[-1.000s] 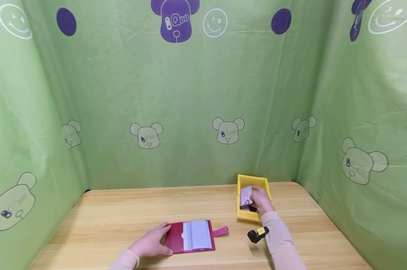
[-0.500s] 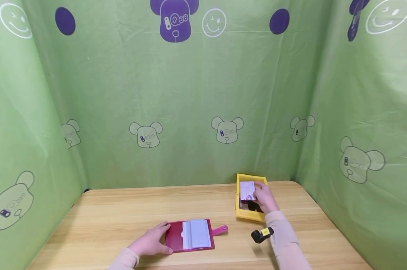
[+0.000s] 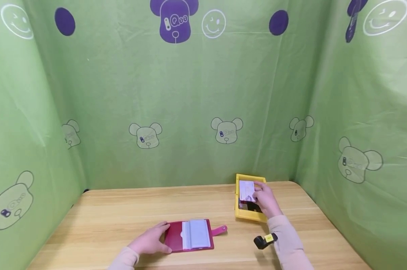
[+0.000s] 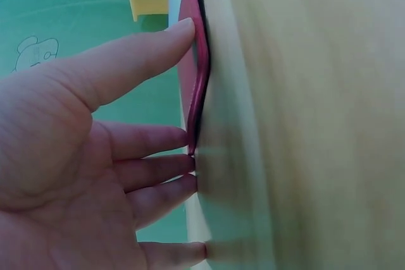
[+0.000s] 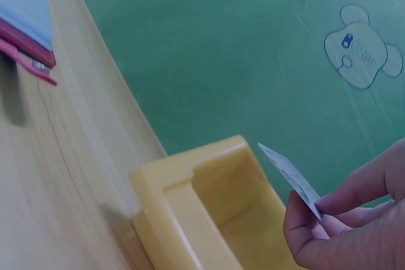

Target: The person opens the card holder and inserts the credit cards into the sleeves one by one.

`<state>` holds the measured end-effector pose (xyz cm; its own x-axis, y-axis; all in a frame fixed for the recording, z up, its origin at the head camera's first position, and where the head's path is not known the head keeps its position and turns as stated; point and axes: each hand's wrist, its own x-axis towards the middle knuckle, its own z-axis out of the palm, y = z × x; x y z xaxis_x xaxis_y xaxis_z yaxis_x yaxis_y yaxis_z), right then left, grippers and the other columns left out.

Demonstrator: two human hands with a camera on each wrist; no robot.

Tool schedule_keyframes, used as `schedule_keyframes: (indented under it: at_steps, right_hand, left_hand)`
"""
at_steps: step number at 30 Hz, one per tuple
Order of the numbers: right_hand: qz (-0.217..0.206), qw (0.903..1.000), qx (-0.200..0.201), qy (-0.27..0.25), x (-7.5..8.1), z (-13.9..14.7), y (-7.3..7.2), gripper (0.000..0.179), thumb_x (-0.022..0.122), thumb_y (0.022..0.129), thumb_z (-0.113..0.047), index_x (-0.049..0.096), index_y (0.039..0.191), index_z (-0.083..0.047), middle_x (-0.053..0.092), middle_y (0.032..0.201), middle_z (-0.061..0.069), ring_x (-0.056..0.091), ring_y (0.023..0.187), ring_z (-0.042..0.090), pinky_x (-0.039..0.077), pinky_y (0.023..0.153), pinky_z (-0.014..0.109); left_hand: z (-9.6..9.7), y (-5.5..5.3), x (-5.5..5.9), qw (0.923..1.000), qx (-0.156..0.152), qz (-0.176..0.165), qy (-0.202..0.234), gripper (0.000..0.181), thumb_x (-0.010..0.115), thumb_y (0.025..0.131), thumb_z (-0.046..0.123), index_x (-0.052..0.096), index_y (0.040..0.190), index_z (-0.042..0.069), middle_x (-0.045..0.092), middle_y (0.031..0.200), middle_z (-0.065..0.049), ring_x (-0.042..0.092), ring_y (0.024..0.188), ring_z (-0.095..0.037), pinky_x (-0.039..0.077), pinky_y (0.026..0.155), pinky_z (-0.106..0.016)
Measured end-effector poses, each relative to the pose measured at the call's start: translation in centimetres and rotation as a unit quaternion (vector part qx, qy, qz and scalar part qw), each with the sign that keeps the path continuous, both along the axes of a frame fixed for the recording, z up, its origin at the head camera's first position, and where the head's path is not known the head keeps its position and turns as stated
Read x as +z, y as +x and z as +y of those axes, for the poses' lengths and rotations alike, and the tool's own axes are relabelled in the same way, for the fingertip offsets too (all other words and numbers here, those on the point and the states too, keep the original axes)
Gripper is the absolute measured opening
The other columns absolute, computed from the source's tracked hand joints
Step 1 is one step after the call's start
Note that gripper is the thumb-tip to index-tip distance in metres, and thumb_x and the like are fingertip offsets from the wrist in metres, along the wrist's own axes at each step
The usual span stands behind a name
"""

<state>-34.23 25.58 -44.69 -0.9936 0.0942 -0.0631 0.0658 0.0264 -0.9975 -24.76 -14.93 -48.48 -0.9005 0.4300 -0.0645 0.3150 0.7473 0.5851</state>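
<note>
An open red card holder (image 3: 174, 236) with clear plastic sleeves (image 3: 199, 233) lies flat on the table. My left hand (image 3: 150, 240) rests at its left edge. In the left wrist view the thumb (image 4: 152, 52) presses on the cover, while the straight fingers (image 4: 155, 172) touch the edge and the tabletop. Over the yellow bin (image 3: 250, 215), my right hand (image 3: 266, 198) pinches a pale card (image 3: 247, 191) by its right side. The right wrist view shows that card (image 5: 291, 175) edge-on between thumb and fingers, above the bin's rim. Dark and printed items (image 3: 248, 205) lie inside the bin.
The card holder's pink snap strap (image 3: 219, 230) sticks out to the right. A wooden table (image 3: 129, 206) is enclosed by green curtains (image 3: 186, 93) at the back and sides. A black camera mount (image 3: 264, 240) juts from the right wrist.
My right hand has lifted the card from inside the bin and turned its face toward the head camera. Over the last half second it hardly shifts. The left hand stays put.
</note>
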Motion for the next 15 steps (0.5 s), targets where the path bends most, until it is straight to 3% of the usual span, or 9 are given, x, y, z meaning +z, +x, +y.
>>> schedule_keyframes:
  at_steps: [7, 15]
  right_hand:
    - [0.02, 0.9994, 0.014, -0.024, 0.7, -1.2, 0.9, 0.073, 0.034, 0.079, 0.02, 0.017, 0.149, 0.011, 0.033, 0.139, 0.037, 0.054, 0.1, 0.024, 0.056, 0.075, 0.018]
    - [0.032, 0.9983, 0.046, -0.02, 1.3, -3.9, 1.9, 0.07, 0.036, 0.08, 0.019, 0.021, 0.148, 0.01, 0.042, 0.131, 0.032, 0.058, 0.087, 0.015, 0.055, 0.071, 0.021]
  left_hand:
    - [-0.1, -0.8, 1.1, 0.9997, 0.002, 0.005, 0.025, 0.085, 0.081, 0.072, 0.022, 0.042, 0.138, -0.014, 0.045, 0.142, -0.034, 0.042, 0.131, -0.052, 0.034, 0.109, -0.067]
    - [0.0, -2.1, 2.7, 0.9965, 0.03, 0.011, 0.078, 0.071, 0.075, 0.082, 0.023, 0.045, 0.138, -0.008, 0.049, 0.141, -0.029, 0.046, 0.129, -0.05, 0.038, 0.108, -0.064]
